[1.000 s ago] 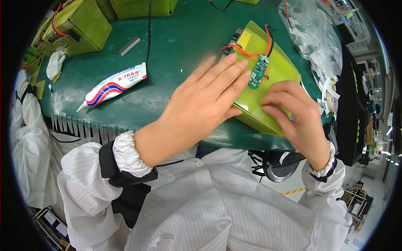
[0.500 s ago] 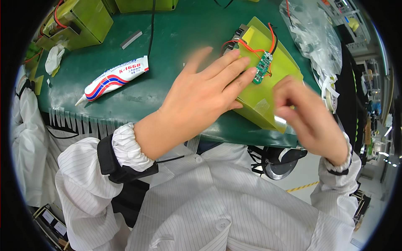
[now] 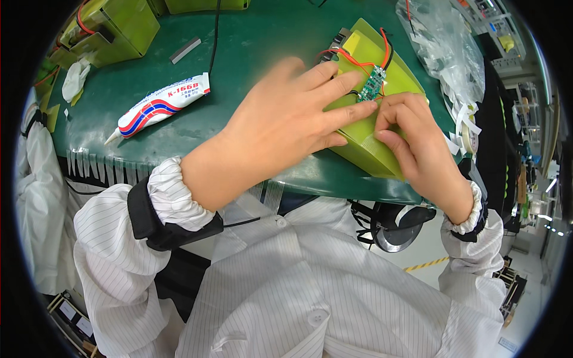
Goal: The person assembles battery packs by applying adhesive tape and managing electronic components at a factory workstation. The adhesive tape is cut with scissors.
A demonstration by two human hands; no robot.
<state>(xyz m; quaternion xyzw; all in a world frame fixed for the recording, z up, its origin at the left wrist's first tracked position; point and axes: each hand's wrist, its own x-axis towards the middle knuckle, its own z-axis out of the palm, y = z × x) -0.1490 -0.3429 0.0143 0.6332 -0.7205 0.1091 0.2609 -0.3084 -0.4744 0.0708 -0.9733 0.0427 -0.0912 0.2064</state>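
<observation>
A yellow-green wrapped pack (image 3: 371,156) lies slanted on the table, a small green circuit board (image 3: 372,83) on top with red and black wires (image 3: 387,48) running from it. My left hand (image 3: 286,122) is open, its fingers spread across the left part of the pack, with one fingertip just below the board. My right hand (image 3: 421,140) is over the pack's near right side, fingers curled toward the thumb. Whatever sits between those fingertips is too small to make out. A dark connector block (image 3: 340,39) shows at the pack's far left edge.
A white, red and blue glue tube (image 3: 160,108) lies to the left on the green table (image 3: 250,36). Beside it are a small grey strip (image 3: 185,51) and a black cable (image 3: 215,48). More yellow-green packs (image 3: 122,30) stand far left. Clear plastic bags (image 3: 447,48) lie far right.
My right hand has moved left and slightly up onto the pack, and its fingers have drawn in toward the thumb. My left fingers have shifted slightly right and are spread wider.
</observation>
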